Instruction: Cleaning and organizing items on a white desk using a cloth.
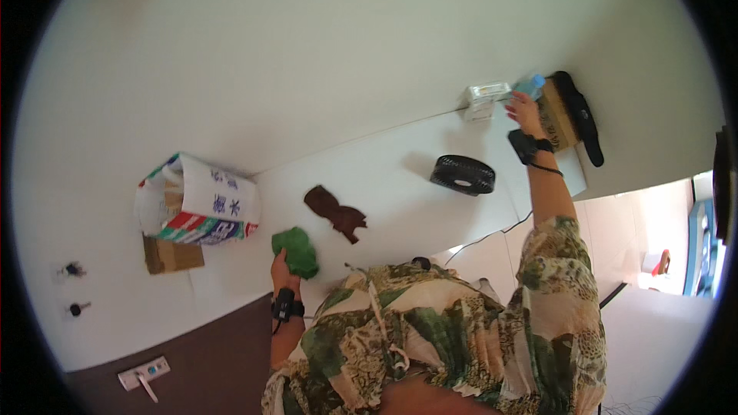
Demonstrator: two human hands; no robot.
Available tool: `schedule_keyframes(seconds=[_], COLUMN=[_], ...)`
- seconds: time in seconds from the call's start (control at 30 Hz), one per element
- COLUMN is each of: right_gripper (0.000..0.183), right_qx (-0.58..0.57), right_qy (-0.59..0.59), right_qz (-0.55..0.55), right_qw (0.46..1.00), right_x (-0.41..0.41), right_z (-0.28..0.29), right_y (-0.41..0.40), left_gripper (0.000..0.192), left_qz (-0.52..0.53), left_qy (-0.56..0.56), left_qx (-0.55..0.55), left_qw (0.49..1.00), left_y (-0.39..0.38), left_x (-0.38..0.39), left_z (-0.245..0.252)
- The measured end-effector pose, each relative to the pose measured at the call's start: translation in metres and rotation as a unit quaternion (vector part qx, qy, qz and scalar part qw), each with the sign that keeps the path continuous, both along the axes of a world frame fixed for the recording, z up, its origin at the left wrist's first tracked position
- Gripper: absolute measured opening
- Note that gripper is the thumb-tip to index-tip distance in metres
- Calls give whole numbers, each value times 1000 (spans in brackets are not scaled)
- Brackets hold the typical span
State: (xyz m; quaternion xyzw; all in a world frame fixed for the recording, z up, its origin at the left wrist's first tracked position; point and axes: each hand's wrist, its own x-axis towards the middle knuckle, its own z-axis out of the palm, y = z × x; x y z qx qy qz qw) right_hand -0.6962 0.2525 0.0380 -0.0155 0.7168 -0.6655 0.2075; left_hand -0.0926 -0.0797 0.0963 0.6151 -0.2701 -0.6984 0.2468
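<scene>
A crumpled green cloth (300,256) is in my left hand (281,270), close to the table's near edge. My right hand (523,112) is stretched to the far right end of the table, at a clear plastic bottle with a blue cap (533,85). The fingers overlap the bottle's lower part, and I cannot tell whether they grip it. Just left of those fingers stands a small white box (482,102). Between my hands lie a dark brown, ragged-ended piece (335,212), its material unclear, and a round black fan (463,175).
A white printed bag (216,202) stands at left beside a cardboard box (173,255). Behind the bottle are another cardboard box (556,118) and a black curved object (579,115). A thin cable (490,237) runs over the table's near edge. A wall backs the white table (392,167).
</scene>
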Motion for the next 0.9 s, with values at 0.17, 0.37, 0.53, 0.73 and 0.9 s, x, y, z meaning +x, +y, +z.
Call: schedule_keyframes(seconds=[0.17, 0.37, 0.53, 0.73, 0.9], right_gripper=[26, 28, 29, 44, 40], right_qx=[-129, -200, -145, -144, 69], right_qy=[34, -73, -206, -91, 421], right_qz=[-16, 183, 402, 494, 448], right_qw=[991, 960, 880, 852, 786], right_x=[88, 185, 283, 377, 406], right_z=[95, 155, 103, -1, -14], right_y=[-24, -70, -152, -251, -258], left_gripper=[36, 39, 39, 37, 37], left_qz=[34, 36, 32, 9, -31], left_qy=[31, 50, 94, 72, 80], left_qx=[-13, 22, 40, 64, 59], left_qw=[999, 998, 994, 995, 995], left_y=[-14, -22, -32, -66, -73], left_x=[4, 11, 12, 30, 44], left_z=[-6, -23, -25, -30, -32])
